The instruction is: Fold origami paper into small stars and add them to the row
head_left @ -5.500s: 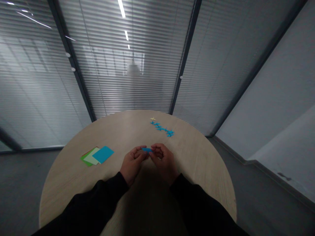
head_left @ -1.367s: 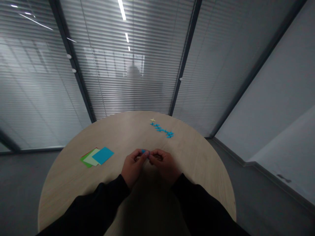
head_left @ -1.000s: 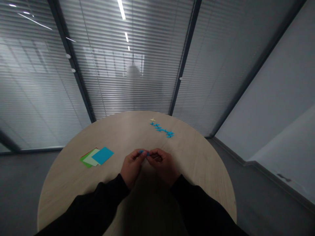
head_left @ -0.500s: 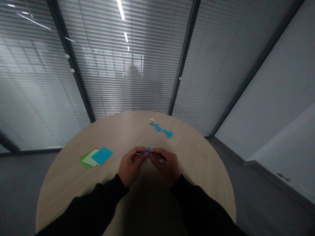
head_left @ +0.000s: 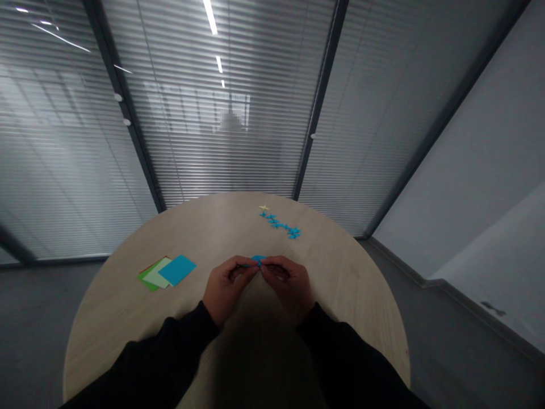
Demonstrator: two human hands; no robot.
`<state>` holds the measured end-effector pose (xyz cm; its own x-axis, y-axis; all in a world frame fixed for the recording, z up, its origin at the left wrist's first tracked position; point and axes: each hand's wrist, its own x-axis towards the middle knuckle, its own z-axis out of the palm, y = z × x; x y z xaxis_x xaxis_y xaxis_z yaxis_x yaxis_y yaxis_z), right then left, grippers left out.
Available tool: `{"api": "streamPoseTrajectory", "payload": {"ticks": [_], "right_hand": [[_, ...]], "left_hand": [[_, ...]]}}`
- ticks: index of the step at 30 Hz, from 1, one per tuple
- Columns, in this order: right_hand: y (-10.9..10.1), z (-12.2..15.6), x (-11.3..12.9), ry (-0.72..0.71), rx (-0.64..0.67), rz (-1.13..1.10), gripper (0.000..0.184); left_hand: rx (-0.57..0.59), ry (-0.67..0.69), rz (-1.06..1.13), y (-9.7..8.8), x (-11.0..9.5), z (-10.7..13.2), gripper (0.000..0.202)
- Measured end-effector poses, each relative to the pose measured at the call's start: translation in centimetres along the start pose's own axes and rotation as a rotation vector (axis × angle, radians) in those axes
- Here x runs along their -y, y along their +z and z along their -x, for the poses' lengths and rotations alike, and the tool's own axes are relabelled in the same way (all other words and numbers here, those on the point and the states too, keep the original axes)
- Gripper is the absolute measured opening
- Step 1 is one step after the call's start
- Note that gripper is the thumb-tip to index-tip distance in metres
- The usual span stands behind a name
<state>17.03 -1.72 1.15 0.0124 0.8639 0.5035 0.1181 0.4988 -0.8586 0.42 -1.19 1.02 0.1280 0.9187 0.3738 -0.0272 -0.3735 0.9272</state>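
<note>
Just above the middle of the round wooden table (head_left: 102, 335), I have a small blue paper piece (head_left: 258, 259) pinched at the point where the left hand (head_left: 225, 287) and right hand (head_left: 287, 286) meet, both grips narrow. Its long axis seems to run side to side, though the fingers hide most of it, and I cannot tell which hand is nearer its centre. Farther out lie a row of small blue paper stars (head_left: 279, 225) and a cream paper star (head_left: 264, 207), with a stack of coloured paper sheets (head_left: 177, 270) beyond the left hand.
</note>
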Motion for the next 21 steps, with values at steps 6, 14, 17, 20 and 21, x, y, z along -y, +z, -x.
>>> {"api": "streamPoseTrajectory", "payload": {"ticks": [6, 14, 17, 20, 21], "right_hand": [[-0.1, 0.0, 0.1, -0.01, 0.026, -0.035, 0.007], [-0.3, -0.1, 0.5, -0.063, 0.04, -0.01, 0.006], [-0.2, -0.1, 0.5, -0.051, 0.077, -0.022, 0.007], [-0.1, -0.1, 0.4, -0.009, 0.084, -0.036, 0.007], [0.1, 0.0, 0.4, 0.009, 0.078, -0.036, 0.007]], "left_hand": [[0.006, -0.033, 0.089, 0.1, -0.2, -0.1, 0.014], [0.001, 0.024, 0.061, 0.1, -0.9, -0.2, 0.009], [-0.004, 0.009, 0.061, 0.2, -1.1, -0.3, 0.01], [-0.01, -0.01, 0.078, 0.3, -1.2, -0.2, 0.012], [-0.011, -0.018, 0.08, 0.4, -1.1, -0.2, 0.013]]}}
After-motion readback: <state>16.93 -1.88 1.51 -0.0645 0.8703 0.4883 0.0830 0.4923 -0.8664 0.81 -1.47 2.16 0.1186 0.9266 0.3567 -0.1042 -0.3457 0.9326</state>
